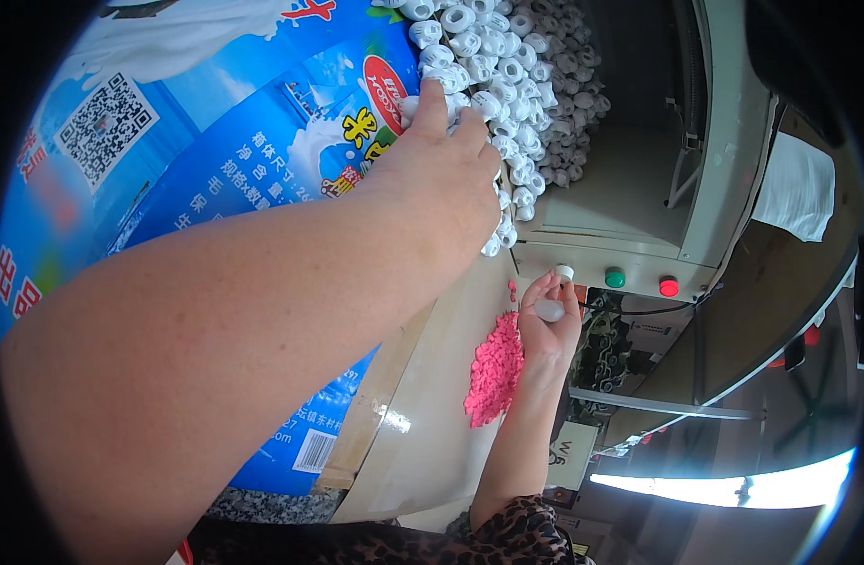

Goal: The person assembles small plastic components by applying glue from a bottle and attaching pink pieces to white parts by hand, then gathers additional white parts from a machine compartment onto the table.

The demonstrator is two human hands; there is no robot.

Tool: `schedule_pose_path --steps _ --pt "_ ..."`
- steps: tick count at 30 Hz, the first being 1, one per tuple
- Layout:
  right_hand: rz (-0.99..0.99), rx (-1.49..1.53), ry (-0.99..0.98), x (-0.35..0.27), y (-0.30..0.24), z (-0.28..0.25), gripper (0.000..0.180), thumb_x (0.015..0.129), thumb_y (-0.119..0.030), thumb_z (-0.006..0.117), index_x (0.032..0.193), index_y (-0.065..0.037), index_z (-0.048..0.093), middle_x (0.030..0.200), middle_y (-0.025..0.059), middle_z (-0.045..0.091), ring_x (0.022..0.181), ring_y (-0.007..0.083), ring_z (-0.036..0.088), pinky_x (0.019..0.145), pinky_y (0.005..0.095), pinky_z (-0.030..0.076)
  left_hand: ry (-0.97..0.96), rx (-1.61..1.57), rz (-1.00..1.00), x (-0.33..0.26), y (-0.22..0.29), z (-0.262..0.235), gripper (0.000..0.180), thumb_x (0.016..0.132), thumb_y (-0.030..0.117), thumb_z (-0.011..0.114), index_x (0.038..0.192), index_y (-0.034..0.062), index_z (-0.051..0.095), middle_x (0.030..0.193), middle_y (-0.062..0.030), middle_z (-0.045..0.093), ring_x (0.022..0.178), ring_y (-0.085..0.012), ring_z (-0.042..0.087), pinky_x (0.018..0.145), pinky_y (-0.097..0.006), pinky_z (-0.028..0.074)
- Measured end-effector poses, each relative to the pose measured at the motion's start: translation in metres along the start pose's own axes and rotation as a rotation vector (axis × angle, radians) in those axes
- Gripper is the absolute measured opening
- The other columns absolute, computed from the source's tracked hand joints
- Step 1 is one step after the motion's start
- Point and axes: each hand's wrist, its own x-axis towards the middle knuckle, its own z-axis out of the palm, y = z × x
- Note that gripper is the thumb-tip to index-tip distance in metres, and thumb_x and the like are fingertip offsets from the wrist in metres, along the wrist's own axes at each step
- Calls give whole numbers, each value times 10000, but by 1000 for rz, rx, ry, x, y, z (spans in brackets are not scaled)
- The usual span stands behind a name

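My left hand [441,179] reaches over a heap of small white plastic caps with round openings [507,71]. Its index finger is stretched out and stands apart from the finger beside it, both touching the caps; the other fingertips are hidden. Lower down, my right hand [550,325] is closed with its palm showing. A small white cap-like piece [565,273] is at its fingertips, and a translucent whitish rounded piece [549,310] lies against the palm. Whether the two are joined, I cannot tell. Beside that hand lies a pile of small pink pieces [495,372] on the pale tabletop [422,395].
A blue printed cardboard box [234,160] fills the left side under my left forearm. At the right stands a beige machine housing [611,221] with a green button [614,278] and a red button [669,285]. A white cloth or sheet [797,188] hangs beyond it.
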Motion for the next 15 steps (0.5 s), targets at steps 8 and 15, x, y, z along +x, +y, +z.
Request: schedule_pose_path --steps 8,15 --pt "-100 -129 -42 0 6 -1 195 838 -147 469 969 -4 446 939 48 479 832 161 504 773 305 439 4 12 5 3 -1 -3 287 765 150 496 1048 167 543 1110 -118 442 1156 -278 302 933 -521 204" --pt "-102 -45 68 -7 8 12 195 787 -129 560 920 -20 467 853 45 485 790 131 506 768 302 438 52 30 28 6 3 -7 261 798 242 491 1052 201 537 1128 -120 436 1158 -296 294 926 -538 203"
